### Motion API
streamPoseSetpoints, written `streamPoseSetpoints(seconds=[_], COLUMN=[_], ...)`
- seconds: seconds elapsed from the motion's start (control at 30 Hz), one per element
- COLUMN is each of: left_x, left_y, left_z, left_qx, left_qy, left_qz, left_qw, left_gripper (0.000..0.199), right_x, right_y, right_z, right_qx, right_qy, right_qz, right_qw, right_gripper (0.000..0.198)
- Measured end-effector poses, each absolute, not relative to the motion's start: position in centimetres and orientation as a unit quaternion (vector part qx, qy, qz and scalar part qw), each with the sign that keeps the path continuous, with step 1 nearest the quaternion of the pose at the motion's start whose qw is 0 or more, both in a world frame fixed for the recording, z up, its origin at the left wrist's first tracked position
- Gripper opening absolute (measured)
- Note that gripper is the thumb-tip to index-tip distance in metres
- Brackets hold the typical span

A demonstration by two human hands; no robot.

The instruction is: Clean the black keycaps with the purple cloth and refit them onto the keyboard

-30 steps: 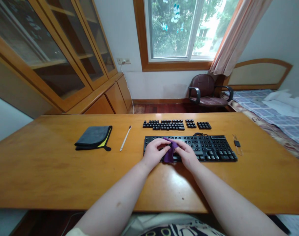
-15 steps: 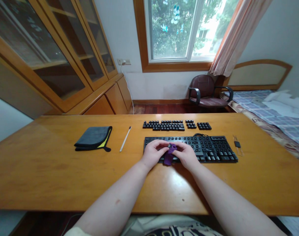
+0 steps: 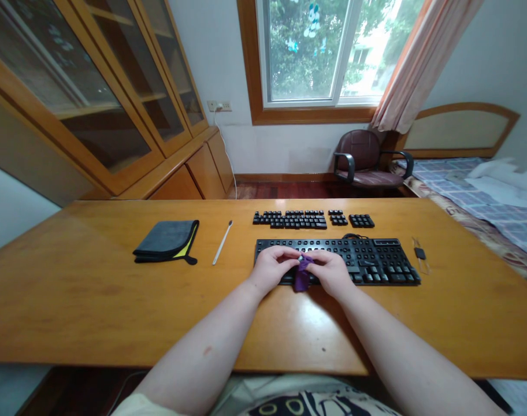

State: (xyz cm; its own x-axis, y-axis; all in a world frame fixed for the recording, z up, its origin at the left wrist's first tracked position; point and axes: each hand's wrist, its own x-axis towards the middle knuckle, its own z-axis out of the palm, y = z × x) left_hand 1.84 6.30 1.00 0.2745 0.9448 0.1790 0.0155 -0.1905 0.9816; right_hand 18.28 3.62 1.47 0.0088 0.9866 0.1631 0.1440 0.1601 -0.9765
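Both hands meet over the near left part of a black keyboard (image 3: 354, 251), many of whose keys are bare of caps. In my left hand (image 3: 268, 268), thumb and fingers pinch a small keycap (image 3: 300, 258), partly hidden by the fingertips. My right hand (image 3: 330, 270) is closed on a purple cloth (image 3: 302, 279), pressed around the keycap's right side. The cloth's loose end hangs down over the keyboard's front edge. Loose black keycaps (image 3: 296, 220) lie in rows behind the keyboard, with further groups to their right.
A folded grey cloth (image 3: 163, 238) with black edging lies on the left of the wooden desk (image 3: 116, 318). Between it and the keyboard is a thin white brush (image 3: 222, 242). A keycap puller (image 3: 420, 253) with wire loops rests at the keyboard's right end.
The keycap has turned between my fingers: a dark side showed before, a paler side shows now. The purple cloth has shifted slightly to the right.
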Motion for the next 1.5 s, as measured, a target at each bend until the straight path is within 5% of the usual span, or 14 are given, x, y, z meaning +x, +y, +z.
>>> streamPoseSetpoints(seconds=[0.67,0.93,1.5], left_x=[1.98,1.78,1.84], left_y=[6.30,5.97,6.19], left_z=[0.85,1.51,1.18], left_qx=[0.598,0.706,0.684], left_qy=[0.402,0.383,0.355], left_qz=[0.447,0.442,0.471], left_qw=[0.530,0.398,0.430], left_gripper=[0.021,0.022,0.016], right_x=[18.34,18.17,18.19], right_y=[3.76,3.67,3.82], right_z=[1.25,0.99,0.63], right_qx=[-0.548,-0.530,-0.509], right_qy=[-0.534,-0.544,-0.541], right_qz=[0.401,0.407,0.431], right_qw=[0.503,0.508,0.512], right_gripper=[0.014,0.015,0.015])
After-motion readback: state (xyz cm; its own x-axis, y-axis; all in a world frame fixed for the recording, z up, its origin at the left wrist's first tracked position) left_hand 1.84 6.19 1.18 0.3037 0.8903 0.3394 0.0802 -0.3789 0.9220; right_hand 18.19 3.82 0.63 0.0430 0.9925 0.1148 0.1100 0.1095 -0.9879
